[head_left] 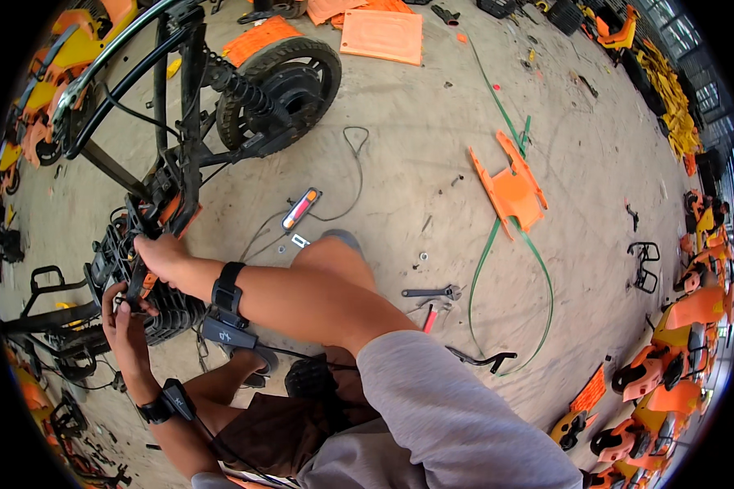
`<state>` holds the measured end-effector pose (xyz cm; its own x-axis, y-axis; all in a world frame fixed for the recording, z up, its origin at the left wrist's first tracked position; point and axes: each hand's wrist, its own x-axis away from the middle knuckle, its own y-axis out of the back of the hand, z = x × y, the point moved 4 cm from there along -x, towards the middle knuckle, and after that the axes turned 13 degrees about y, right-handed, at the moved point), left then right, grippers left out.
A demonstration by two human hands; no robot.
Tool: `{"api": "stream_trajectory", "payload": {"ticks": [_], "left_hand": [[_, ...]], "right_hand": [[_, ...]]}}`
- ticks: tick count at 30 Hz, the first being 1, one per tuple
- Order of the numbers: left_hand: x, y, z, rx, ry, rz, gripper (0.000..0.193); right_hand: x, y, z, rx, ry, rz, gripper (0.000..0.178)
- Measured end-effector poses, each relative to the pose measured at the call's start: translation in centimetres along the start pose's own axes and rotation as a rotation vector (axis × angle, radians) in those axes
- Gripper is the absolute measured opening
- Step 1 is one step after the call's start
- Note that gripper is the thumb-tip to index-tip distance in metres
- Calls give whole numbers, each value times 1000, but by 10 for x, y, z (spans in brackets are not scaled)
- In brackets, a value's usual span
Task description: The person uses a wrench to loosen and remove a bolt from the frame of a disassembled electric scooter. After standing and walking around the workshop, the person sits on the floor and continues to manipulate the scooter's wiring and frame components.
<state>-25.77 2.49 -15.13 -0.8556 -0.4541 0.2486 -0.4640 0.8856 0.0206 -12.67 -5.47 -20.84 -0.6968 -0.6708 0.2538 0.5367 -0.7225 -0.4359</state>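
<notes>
Two bare hands work at the middle of a black vehicle frame (190,155) on the floor (400,163).
The right hand (161,257) is curled over the dark parts, and the left hand (126,318) has bent fingers just beside it; I cannot tell if either one grips something. The right forearm reaches across leftward, the left one rises from below. Cables (118,244) and frame tubes crowd near the fingers. The frame's long axis goes from lower left to upper right, where its wheel (322,77) points. Near the right forearm lies a tail light (302,209); farther right are a wrench (424,292), an orange plastic part (518,200) and a green strap (550,289).
</notes>
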Motion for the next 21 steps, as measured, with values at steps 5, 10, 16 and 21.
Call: {"api": "stream_trajectory", "payload": {"ticks": [5,10,16,21], "left_hand": [[-4,16,6,207,-42,19,39],[-15,27,5,236,-21,-42,33],[-32,50,39,215,330,-255,23],[-33,40,35,183,325,-203,21]], "right_hand": [[5,-8,-2,0,-58,85,52],[-8,-7,-2,602,523,-104,40],[-14,4,2,1156,661,21,9],[-22,0,-6,1276,726,47,8]]}}
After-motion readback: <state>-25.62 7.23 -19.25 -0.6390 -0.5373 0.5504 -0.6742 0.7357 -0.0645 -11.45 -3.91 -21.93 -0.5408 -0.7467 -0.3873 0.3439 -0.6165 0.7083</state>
